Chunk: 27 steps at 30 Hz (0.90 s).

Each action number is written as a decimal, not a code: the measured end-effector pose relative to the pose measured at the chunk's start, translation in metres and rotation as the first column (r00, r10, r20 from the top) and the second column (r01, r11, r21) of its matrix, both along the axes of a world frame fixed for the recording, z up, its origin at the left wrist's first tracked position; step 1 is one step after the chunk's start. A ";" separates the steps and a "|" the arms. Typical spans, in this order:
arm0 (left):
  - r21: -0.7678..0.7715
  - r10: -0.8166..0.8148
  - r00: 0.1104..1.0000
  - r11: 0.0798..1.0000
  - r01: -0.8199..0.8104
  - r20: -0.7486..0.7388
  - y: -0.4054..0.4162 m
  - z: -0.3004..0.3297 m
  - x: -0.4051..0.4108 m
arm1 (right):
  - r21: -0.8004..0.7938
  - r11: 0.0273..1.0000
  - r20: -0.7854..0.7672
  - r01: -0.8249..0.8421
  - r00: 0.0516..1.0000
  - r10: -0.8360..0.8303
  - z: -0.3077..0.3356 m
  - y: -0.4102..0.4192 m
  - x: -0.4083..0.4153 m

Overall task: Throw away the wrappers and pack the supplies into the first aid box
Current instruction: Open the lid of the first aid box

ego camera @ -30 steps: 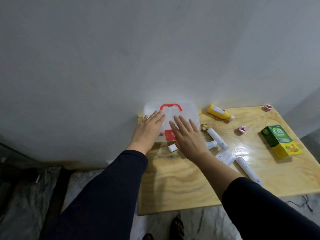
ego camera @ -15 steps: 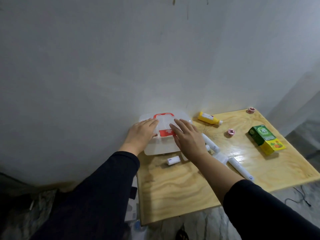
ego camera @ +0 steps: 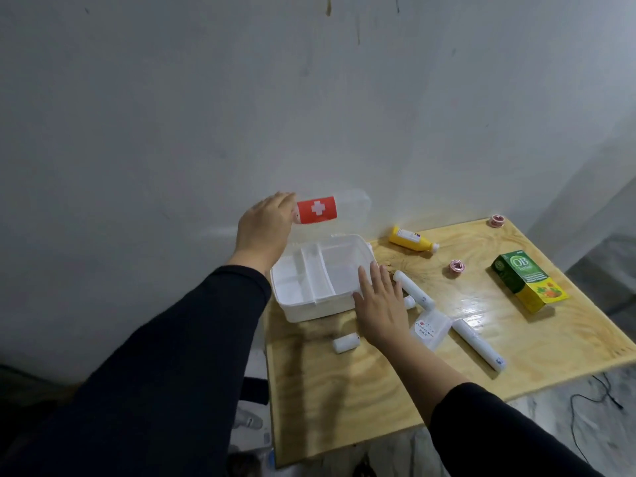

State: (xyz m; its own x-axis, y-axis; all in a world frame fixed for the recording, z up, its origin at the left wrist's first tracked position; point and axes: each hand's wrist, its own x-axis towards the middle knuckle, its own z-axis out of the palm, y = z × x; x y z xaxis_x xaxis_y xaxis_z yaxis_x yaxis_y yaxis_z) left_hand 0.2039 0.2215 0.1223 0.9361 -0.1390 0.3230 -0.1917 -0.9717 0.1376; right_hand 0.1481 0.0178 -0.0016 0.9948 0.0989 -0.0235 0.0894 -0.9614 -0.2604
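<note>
First aid box [ego camera: 311,306]: empty. Lid [ego camera: 347,210] propped by left hand [ego camera: 265,228]; right hand [ego camera: 380,304] flat, unclenched. Advice: keep lid upright while loading.

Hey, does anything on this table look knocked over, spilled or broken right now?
The yellow bottle lies on its side near the wall, cap on, no spill visible. The first aid box overhangs the table's left edge slightly.
</note>
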 end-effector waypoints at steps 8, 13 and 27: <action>-0.017 0.104 0.994 0.994 -0.105 -0.033 -0.003 0.007 0.039 | -0.007 1.000 0.000 0.022 1.000 -0.022 -0.003 0.000 0.002; -0.052 0.108 0.994 0.993 -0.109 -0.021 -0.007 0.010 0.041 | 0.013 1.000 -0.016 0.010 1.000 -0.010 0.002 -0.001 0.001; -0.080 -0.327 0.938 0.944 0.319 -0.111 -0.094 -0.055 -0.056 | -0.070 0.976 -0.076 0.208 0.974 -0.213 0.027 -0.079 -0.035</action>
State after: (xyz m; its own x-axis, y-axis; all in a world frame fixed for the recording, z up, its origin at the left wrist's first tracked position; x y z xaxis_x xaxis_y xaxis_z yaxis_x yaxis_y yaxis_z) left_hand 0.1475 0.1279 0.0674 0.8765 -0.4245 0.2270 -0.4723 -0.8494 0.2356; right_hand 0.1134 -0.0614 0.0258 0.9875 -0.1168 -0.1055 -0.1360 -0.9707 -0.1982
